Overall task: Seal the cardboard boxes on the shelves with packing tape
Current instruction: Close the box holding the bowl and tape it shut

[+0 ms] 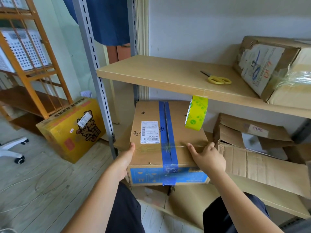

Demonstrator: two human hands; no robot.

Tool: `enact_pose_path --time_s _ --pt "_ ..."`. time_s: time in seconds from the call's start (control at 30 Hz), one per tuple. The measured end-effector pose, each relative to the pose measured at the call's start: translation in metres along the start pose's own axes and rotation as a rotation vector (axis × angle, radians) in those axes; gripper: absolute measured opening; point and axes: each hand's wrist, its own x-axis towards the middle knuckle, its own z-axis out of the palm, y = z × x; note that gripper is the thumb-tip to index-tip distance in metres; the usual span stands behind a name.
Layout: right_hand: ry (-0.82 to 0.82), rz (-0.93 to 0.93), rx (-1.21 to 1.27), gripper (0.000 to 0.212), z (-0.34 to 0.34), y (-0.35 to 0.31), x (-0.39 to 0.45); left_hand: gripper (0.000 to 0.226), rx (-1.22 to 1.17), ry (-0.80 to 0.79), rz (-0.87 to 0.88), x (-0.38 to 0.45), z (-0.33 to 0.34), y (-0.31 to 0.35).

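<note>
A brown cardboard box (pixel 151 148) with a blue tape stripe down its middle and a white label sits on the lower shelf. A clear strip of tape runs across its top near the front. My left hand (pixel 125 158) holds the box's left edge, thumb on top. My right hand (pixel 207 157) lies flat on the top right, fingers pressing the clear strip. A yellow-green roll of packing tape (pixel 196 113) hangs by its tape end from the front edge of the upper shelf (pixel 151 71), above the box's right side.
Yellow-handled scissors (pixel 217 79) lie on the upper shelf beside a taped box (pixel 276 68). Opened, crumpled boxes (pixel 255 148) crowd the lower shelf on the right. A yellow carton (pixel 70 130) stands on the floor left of the grey upright (pixel 94 56).
</note>
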Motion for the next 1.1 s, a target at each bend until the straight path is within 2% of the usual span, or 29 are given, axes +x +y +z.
enact_pose_path --time_s 0.07,0.17,0.23,0.3,0.37,0.43,0.6,0.7,0.77,0.83,0.87,0.93,1.0,1.03,1.1 --pt "-0.037 -0.048 -0.038 0.09 -0.002 0.001 0.0 0.077 -0.068 -0.039 -0.016 0.001 -0.001 -0.013" --pt "-0.073 -0.111 -0.057 0.097 -0.002 -0.001 0.005 0.106 -0.073 0.016 -0.031 -0.009 0.002 -0.022" --pt "-0.113 -0.166 -0.068 0.098 -0.003 -0.004 0.017 0.097 -0.029 0.089 -0.03 -0.021 0.005 -0.022" --pt "-0.122 -0.245 -0.107 0.086 -0.004 -0.007 0.03 0.085 0.001 0.132 -0.034 -0.031 0.011 -0.025" --pt "0.018 -0.327 -0.15 0.061 -0.001 -0.012 0.036 0.082 0.004 0.136 -0.048 -0.043 0.023 -0.03" --pt "0.171 -0.3 -0.034 0.054 0.005 -0.021 0.031 0.074 0.012 0.124 -0.037 -0.053 0.039 -0.034" --pt "0.122 -0.041 0.418 0.1 0.031 -0.043 -0.017 0.055 0.096 0.055 0.096 -0.054 0.084 -0.035" --pt "0.039 0.003 0.548 0.107 0.043 -0.048 -0.027 0.052 0.101 0.052 0.118 -0.055 0.099 -0.028" --pt "-0.061 -0.008 0.555 0.106 0.039 -0.045 -0.011 0.05 0.028 -0.04 0.069 -0.058 0.097 -0.024" --pt "-0.157 -0.088 0.465 0.099 0.029 -0.034 0.017 0.066 0.065 -0.078 0.036 -0.053 0.082 -0.021" --pt "-0.194 -0.153 0.395 0.093 0.022 -0.029 0.03 0.07 0.18 -0.034 0.094 -0.046 0.072 -0.021" --pt "-0.241 -0.232 0.266 0.076 0.014 -0.024 0.047 0.056 0.442 0.203 0.328 -0.031 0.05 -0.014" --pt "-0.198 -0.265 0.053 0.051 0.014 -0.03 0.047 0.04 0.715 0.509 0.628 -0.022 0.029 0.0" --pt "-0.142 -0.312 -0.057 0.043 0.016 -0.036 0.042 0.04 0.841 0.588 0.767 -0.017 0.022 0.009" --pt "-0.08 -0.402 -0.104 0.042 0.023 -0.043 0.034 0.049 0.998 0.546 0.942 0.003 0.013 0.022"
